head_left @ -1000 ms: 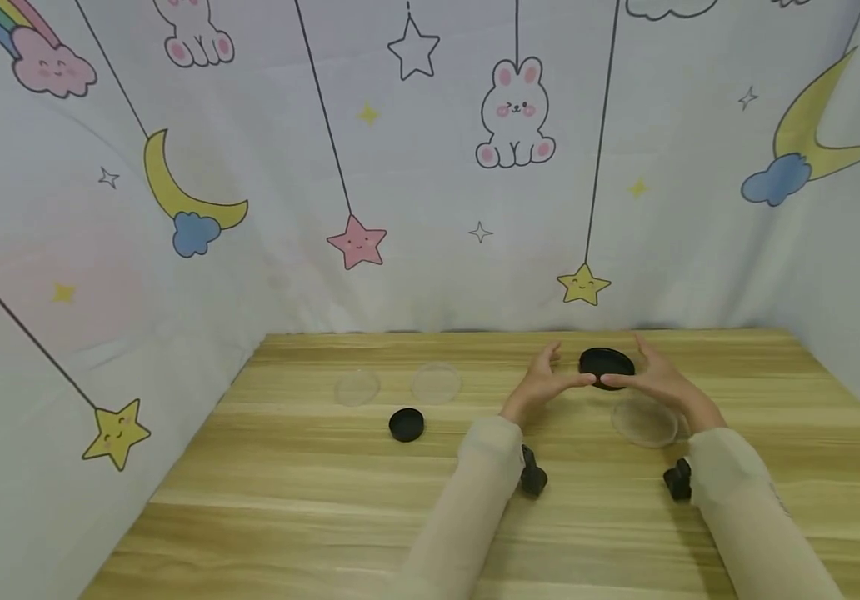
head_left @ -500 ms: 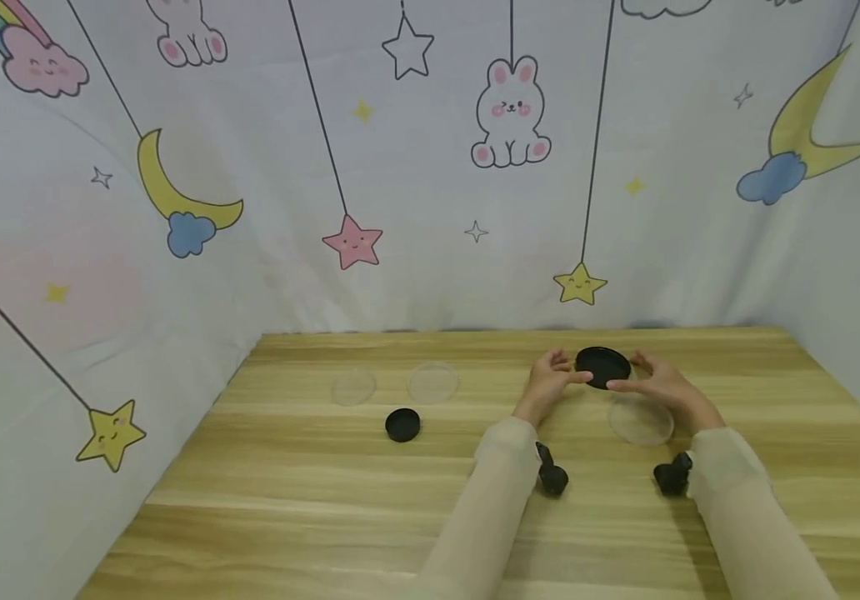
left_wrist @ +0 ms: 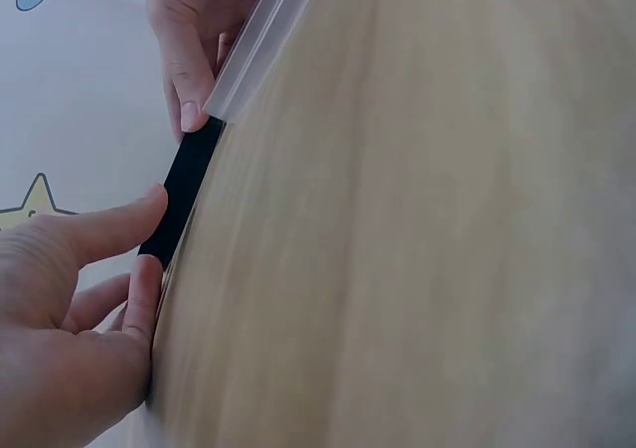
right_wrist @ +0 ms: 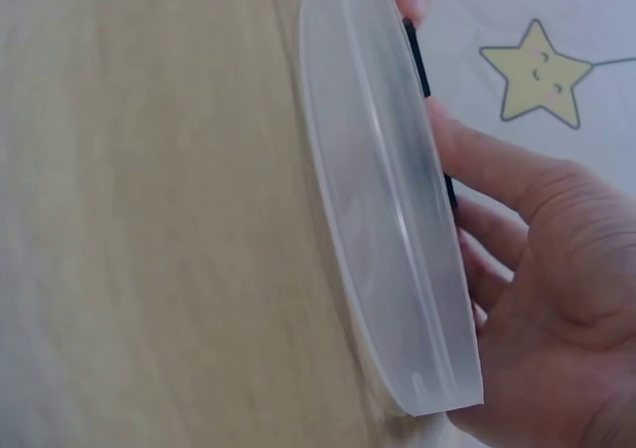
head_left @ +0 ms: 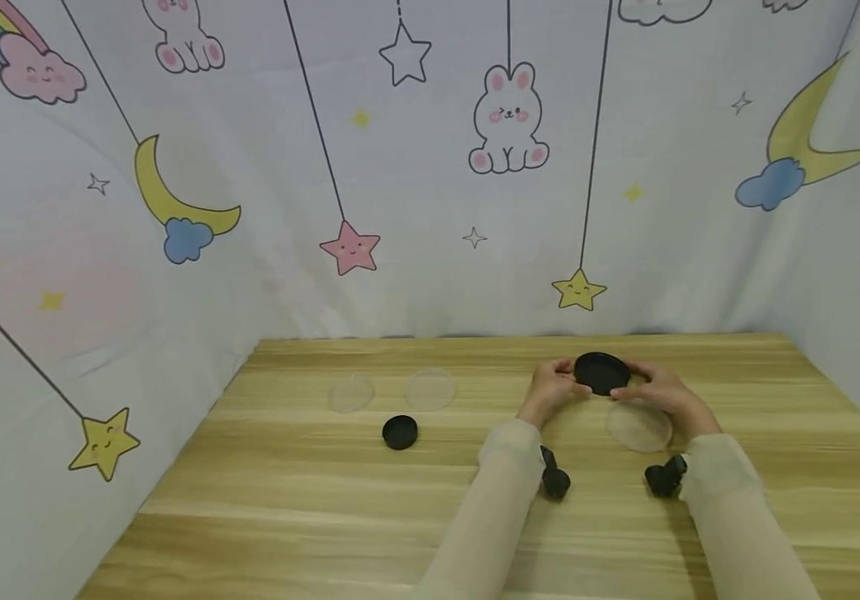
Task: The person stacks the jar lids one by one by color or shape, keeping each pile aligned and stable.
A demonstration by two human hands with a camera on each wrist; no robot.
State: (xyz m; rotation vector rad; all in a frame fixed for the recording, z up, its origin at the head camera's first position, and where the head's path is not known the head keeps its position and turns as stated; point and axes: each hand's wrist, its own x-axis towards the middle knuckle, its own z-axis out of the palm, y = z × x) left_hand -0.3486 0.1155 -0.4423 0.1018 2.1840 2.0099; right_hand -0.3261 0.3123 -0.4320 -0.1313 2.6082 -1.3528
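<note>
A shallow black round dish (head_left: 602,374) lies at the back of the table, with its dark inside facing up. My left hand (head_left: 553,389) holds its left rim, thumb at the near side and fingers round the side. On the opposite rim, my right hand (head_left: 666,392) grips it the same way. The left wrist view gives the dish's black side wall (left_wrist: 186,195) edge-on between both hands. Just in front of it sits a larger clear round plastic dish (head_left: 638,426), whose frosted wall partly hides the black dish in the right wrist view.
A smaller black round dish (head_left: 400,432) stands left of centre on the wooden table (head_left: 310,517). Behind it lie two clear round pieces, one farther left (head_left: 351,393) and another (head_left: 431,389) beside it. A printed cloth (head_left: 430,183) hangs behind the table.
Both hands have closed in round the black dish, their fingers moving from spread to curled at its rim. The dish looks about where it was. The view has shifted slightly.
</note>
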